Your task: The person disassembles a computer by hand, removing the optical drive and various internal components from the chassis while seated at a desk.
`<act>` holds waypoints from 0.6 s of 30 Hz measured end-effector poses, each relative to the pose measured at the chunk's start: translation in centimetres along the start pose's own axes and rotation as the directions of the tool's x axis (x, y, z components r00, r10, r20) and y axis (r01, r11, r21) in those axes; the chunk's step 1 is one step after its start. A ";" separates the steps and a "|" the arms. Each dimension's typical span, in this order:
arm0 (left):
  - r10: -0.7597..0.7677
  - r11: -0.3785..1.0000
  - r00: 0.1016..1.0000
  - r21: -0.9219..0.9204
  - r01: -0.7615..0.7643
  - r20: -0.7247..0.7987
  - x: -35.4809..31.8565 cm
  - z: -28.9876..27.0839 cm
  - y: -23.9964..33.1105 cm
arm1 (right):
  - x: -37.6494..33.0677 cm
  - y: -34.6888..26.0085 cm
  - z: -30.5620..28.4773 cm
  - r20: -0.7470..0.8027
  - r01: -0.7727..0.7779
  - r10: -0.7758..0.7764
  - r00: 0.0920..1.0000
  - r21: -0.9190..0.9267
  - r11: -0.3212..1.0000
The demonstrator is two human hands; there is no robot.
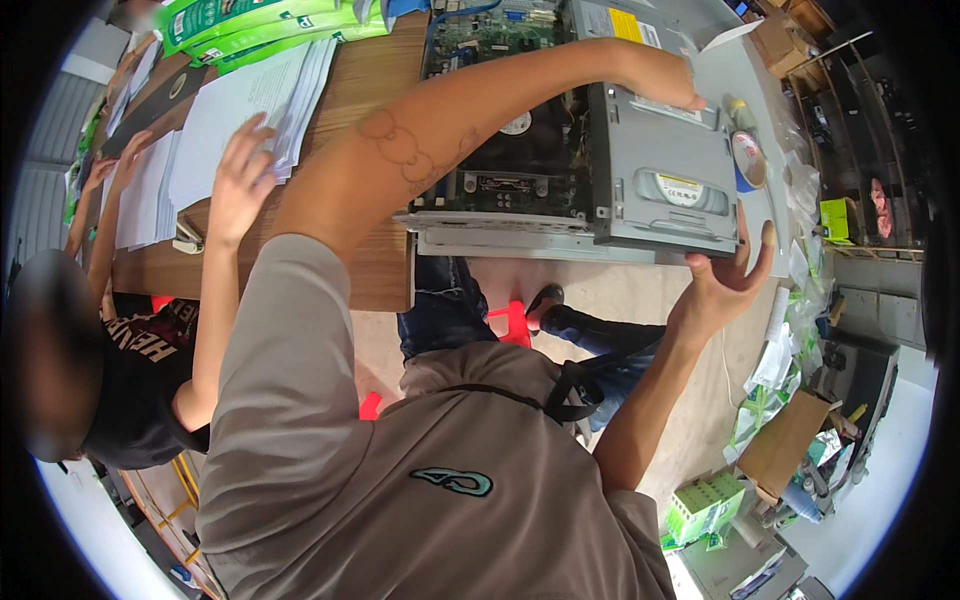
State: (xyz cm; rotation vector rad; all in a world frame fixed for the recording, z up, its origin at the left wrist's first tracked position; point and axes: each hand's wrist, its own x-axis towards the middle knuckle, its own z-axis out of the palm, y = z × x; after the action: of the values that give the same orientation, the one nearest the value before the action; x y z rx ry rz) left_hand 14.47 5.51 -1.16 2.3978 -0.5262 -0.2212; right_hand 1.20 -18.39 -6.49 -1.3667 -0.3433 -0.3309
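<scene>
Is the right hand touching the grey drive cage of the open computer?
Touching. The head view shows the right hand cupping the near corner of the grey drive cage, fingertips against its edge.

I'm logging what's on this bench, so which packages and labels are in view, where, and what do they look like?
Green packages: flat, stacked at the table's far left edge.
Yellow label: rectangular, on the metal box at the computer case's far end.
Yellow-and-white label: small, on the grey drive.
Green carton: on the floor, lower right.
</scene>
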 end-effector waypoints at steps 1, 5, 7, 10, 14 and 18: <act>-0.011 0.999 0.999 0.046 0.009 0.040 0.2 -0.3 0.5 | 0.1 -0.4 0.1 0.000 0.000 0.000 1.000 -0.008 1.000; -0.057 0.998 0.998 -0.014 0.057 0.013 -0.3 -0.8 1.8 | -0.1 -1.2 0.5 -0.045 0.003 0.000 0.999 0.069 0.998; 0.037 0.997 0.998 0.075 -0.032 -0.058 -0.7 -0.6 1.2 | -0.4 -1.2 0.7 -0.036 0.003 -0.001 0.999 0.063 0.998; -0.024 0.994 0.999 0.106 0.028 -0.034 -0.8 -0.6 0.1 | -0.7 -0.4 0.8 -0.011 0.002 -0.002 1.000 0.025 1.000; -0.024 0.995 0.998 0.097 0.029 -0.051 -1.9 1.1 -0.4 | -0.6 1.0 0.2 0.014 -0.018 0.018 1.000 -0.003 1.000; -0.059 0.996 0.996 0.064 0.063 -0.070 -2.8 1.0 0.0 | -0.4 0.9 0.2 0.073 0.012 -0.005 0.997 -0.091 0.996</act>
State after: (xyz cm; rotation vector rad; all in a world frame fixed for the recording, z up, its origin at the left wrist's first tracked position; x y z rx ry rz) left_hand 11.65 6.09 -1.86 2.4787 -0.4355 -0.1509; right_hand 1.24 -18.06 -7.46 -1.4697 -0.3986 -0.3068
